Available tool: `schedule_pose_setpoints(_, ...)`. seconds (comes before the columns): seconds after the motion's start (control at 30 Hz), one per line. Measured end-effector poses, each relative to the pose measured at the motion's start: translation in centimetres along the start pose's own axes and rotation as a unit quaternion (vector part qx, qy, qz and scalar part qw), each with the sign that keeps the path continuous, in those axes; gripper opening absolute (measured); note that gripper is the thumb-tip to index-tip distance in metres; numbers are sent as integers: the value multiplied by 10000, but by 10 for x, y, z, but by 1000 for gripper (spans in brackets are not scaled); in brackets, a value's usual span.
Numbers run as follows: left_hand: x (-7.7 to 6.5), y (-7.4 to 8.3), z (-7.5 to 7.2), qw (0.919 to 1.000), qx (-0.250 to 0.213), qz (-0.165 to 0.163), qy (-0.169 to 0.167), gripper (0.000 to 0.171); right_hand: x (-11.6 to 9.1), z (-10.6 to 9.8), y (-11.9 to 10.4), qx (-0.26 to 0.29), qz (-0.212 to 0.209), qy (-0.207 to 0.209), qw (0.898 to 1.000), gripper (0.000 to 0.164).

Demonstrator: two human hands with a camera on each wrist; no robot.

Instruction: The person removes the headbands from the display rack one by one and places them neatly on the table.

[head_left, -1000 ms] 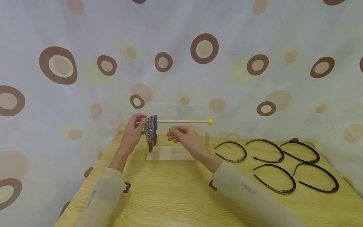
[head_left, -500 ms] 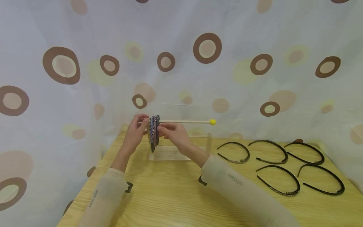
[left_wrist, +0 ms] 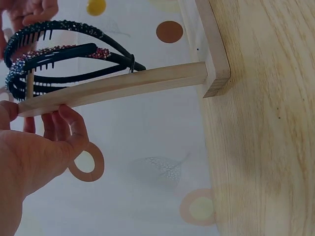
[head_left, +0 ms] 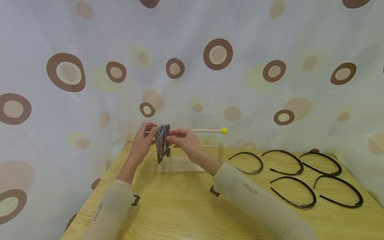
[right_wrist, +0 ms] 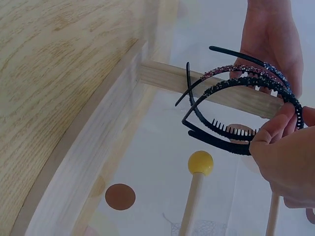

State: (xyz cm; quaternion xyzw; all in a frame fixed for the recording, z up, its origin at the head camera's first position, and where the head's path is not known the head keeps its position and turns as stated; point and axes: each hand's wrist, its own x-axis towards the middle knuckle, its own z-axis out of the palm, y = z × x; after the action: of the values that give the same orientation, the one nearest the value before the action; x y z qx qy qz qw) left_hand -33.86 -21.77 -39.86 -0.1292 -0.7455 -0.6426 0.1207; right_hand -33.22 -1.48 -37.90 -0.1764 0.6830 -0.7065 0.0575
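Several black headbands (head_left: 161, 143) with glittering rhinestones hang bunched on a pale wooden rod (head_left: 208, 130) at the left end of a wooden stand. My left hand (head_left: 141, 143) grips the top of the stand's upright (left_wrist: 133, 86), thumb on one side and fingers on the other. With thumb and fingers, my right hand (head_left: 186, 144) pinches the rightmost headband (right_wrist: 234, 80) near its crown. The headbands' ends point away from my hands and stand slightly spread in the right wrist view.
A yellow ball (head_left: 224, 131) caps the rod's right end; another yellow-tipped rod (right_wrist: 192, 206) shows in the right wrist view. The stand's base (head_left: 183, 164) rests on the wooden table (head_left: 168, 206). Several loose headbands (head_left: 295, 191) lie at right. A patterned curtain (head_left: 192, 86) hangs behind.
My right hand has moved left from beside the rod to the headbands and now pinches the rightmost one. The headbands' lower ends have spread a little. My left hand keeps its grip.
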Motion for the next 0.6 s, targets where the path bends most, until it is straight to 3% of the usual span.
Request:
schedule_pose_setpoints(0.07,-5,9,3,10000,0,-59,-38,43,-3,-2,-2,-138,-111,60,9998,26)
schedule_pose_setpoints(0.2,-8,12,4,9999,32,-137,-76,41,-10,-5,-10,-404,-214,192,9988,26)
schedule_pose_setpoints(0.33,-4,1,2,9999,102,-80,-66,43,-18,-7,-25,-610,-371,383,9967,26)
schedule_pose_setpoints(0.6,-3,4,1,9997,204,80,-52,45,-43,-19,-62,-803,-668,615,9926,24)
